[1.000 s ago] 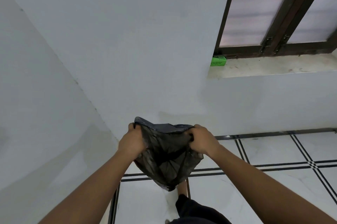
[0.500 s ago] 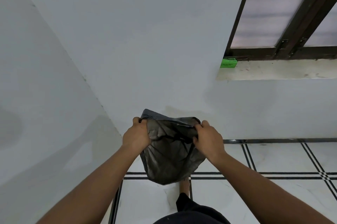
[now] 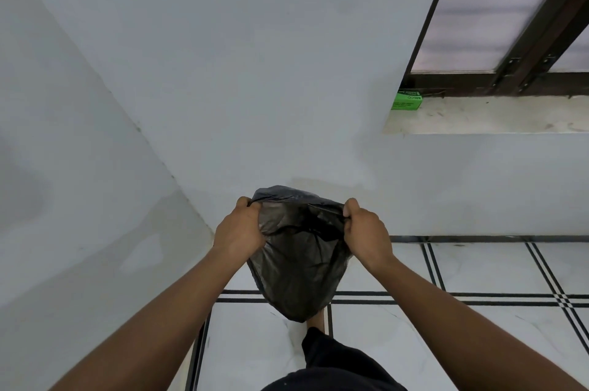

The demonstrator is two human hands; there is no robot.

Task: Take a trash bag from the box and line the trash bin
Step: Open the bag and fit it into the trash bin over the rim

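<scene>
A thin black trash bag [image 3: 299, 266] hangs in front of me, its mouth pulled apart between both hands. My left hand [image 3: 240, 228] pinches the left side of the rim and my right hand [image 3: 366, 231] pinches the right side. The bag's closed bottom droops toward the floor. A small green box [image 3: 407, 100] lies on the window sill at the upper right, well away from my hands. No trash bin shows in the head view.
White walls meet in a corner at the left. The stone window sill [image 3: 497, 116] and dark window frame [image 3: 529, 40] are at the upper right. White floor tiles [image 3: 478, 266] with black lines lie below, with my leg and foot [image 3: 315, 320] under the bag.
The bag's mouth has been spread wider and the bag hangs fuller and longer. The view has shifted slightly, so the window and box sit farther right and lower.
</scene>
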